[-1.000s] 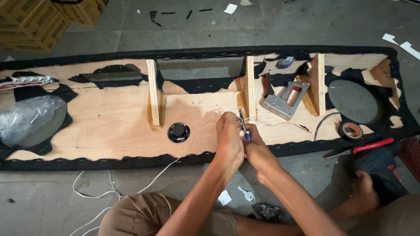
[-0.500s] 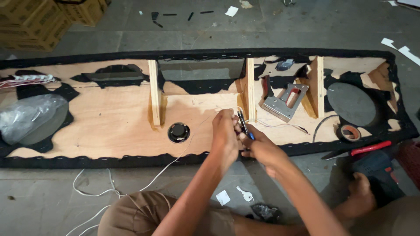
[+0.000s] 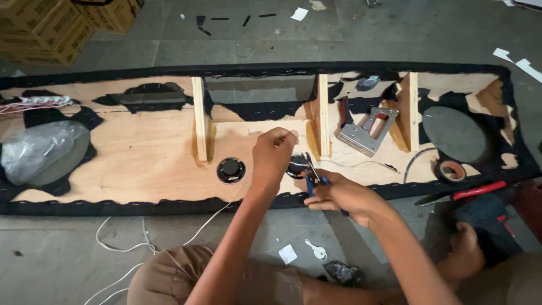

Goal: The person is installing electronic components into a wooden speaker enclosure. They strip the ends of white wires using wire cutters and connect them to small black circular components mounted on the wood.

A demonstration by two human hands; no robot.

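A long plywood panel [image 3: 141,152] edged in black fabric lies on the concrete floor. My left hand [image 3: 272,155] hovers over its middle, fingers pinched on a thin white wire [image 3: 293,133]. My right hand [image 3: 337,195] sits just right of it at the panel's near edge, gripping blue-handled pliers [image 3: 311,179] with the jaws pointing up toward the wire. A small black round speaker [image 3: 231,169] is set in the panel left of my left hand. A second black round part [image 3: 294,167] shows between my hands.
A metal staple gun [image 3: 366,131] lies between wooden ribs on the right. Black tape roll [image 3: 451,170] and red-handled tool [image 3: 468,192] lie at far right. A plastic-wrapped oval [image 3: 39,149] sits left. White wire [image 3: 130,248] trails on the floor; cardboard boxes [image 3: 45,28] stand top left.
My left hand has lifted and shifted left, drawing the thin wire up. My right hand with the pliers has dropped toward the panel's near edge, uncovering the black round part.
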